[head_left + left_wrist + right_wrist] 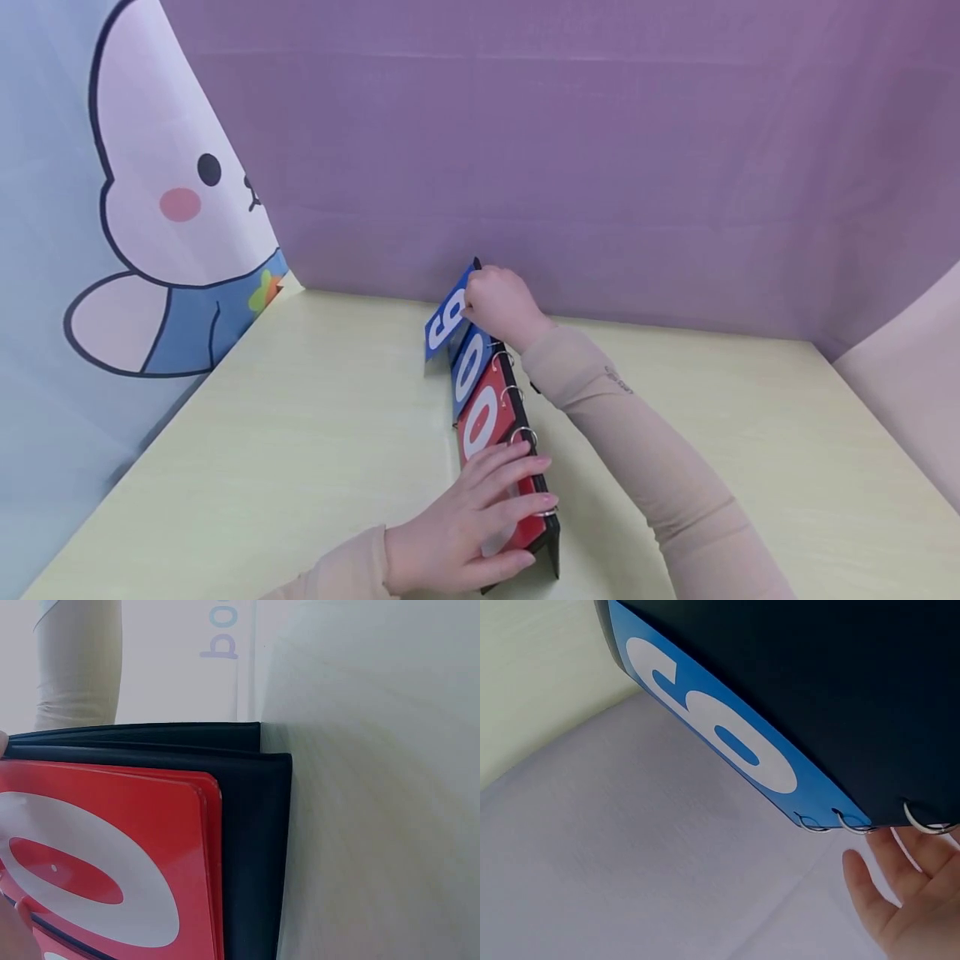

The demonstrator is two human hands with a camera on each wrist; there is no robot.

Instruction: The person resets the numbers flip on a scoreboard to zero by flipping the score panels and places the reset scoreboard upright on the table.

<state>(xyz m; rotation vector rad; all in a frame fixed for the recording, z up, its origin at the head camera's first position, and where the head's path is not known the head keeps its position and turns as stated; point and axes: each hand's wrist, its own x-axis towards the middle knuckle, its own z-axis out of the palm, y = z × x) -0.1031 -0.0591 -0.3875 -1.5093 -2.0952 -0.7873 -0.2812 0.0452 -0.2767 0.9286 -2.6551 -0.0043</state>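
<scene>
A flip scoreboard [553, 542] with a black stand and ringed number cards runs away from me across the table. My right hand [501, 302] is at its far end, fingers curled over the ringed edge, holding a blue number card [444, 323] that tilts out from the stand. In the right wrist view that card reads 9 and the fingertips are partly hidden behind the black panel [840, 697]. Behind my left hand [465, 521], spread over the near end, lie red cards [165, 817] marked 0. Fingers straight, this hand rests on the scoreboard.
Nearer than the lifted card hangs a blue 0 card [470, 367], and beside it a red 0 card [480, 421]. Metal rings [523, 435] line the top edge. The pale table [300, 450] meets a purple cloth [600, 167] behind and a rabbit-print cloth [45, 333] at left.
</scene>
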